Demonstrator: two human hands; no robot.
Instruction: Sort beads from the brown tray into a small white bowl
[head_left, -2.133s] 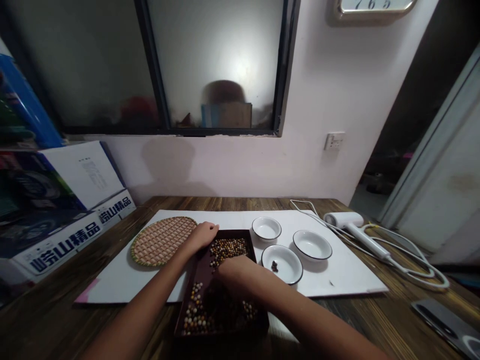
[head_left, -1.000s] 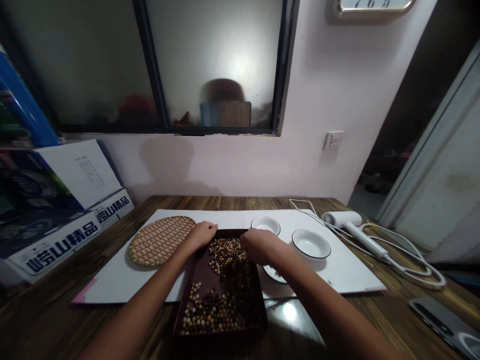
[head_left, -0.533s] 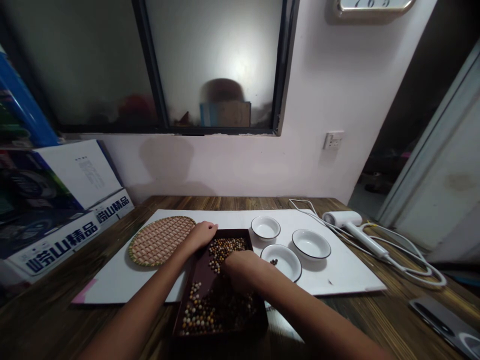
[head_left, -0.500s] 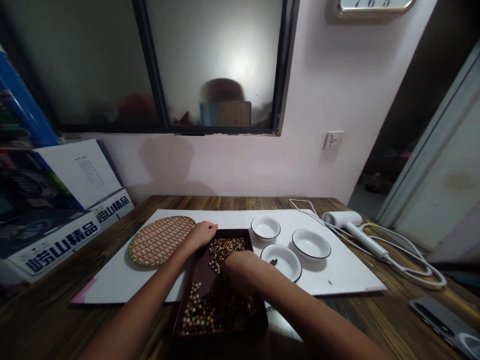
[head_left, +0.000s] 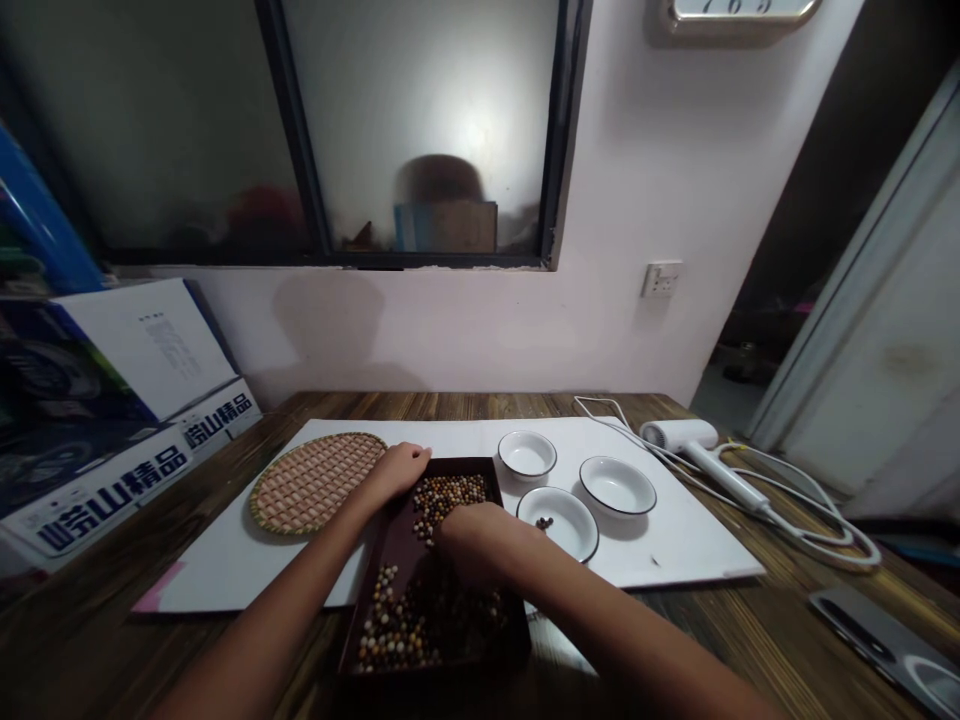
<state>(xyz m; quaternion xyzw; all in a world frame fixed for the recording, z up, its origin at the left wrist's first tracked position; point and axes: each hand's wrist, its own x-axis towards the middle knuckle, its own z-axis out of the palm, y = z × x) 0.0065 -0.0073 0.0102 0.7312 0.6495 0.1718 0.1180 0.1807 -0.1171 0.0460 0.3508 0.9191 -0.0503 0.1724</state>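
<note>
Small round beads (head_left: 394,640) in cream, yellow, brown and black lie in a dark red rectangular tray (head_left: 399,545), bunched at its far end and near end. My left hand (head_left: 403,467) is closed on the tray's far left corner. Over the middle of the tray, my right hand (head_left: 480,540) reaches down among the beads with its fingers curled; its fingertips are hidden beneath it. Just right of the tray, a white enamel bowl (head_left: 576,525) with a dark rim holds several dark beads (head_left: 544,523).
Two more white bowls, a small one (head_left: 527,455) and a wider one (head_left: 618,486), stand on the white board (head_left: 465,436). A round woven mat (head_left: 319,483) lies left. At right are a corded white hair dryer (head_left: 705,455) and a phone (head_left: 885,640); boxes (head_left: 150,350) stand far left.
The whole view has shifted slightly, so things appear a little further left. My right hand stays low in the tray, and my left hand keeps its place at the corner.
</note>
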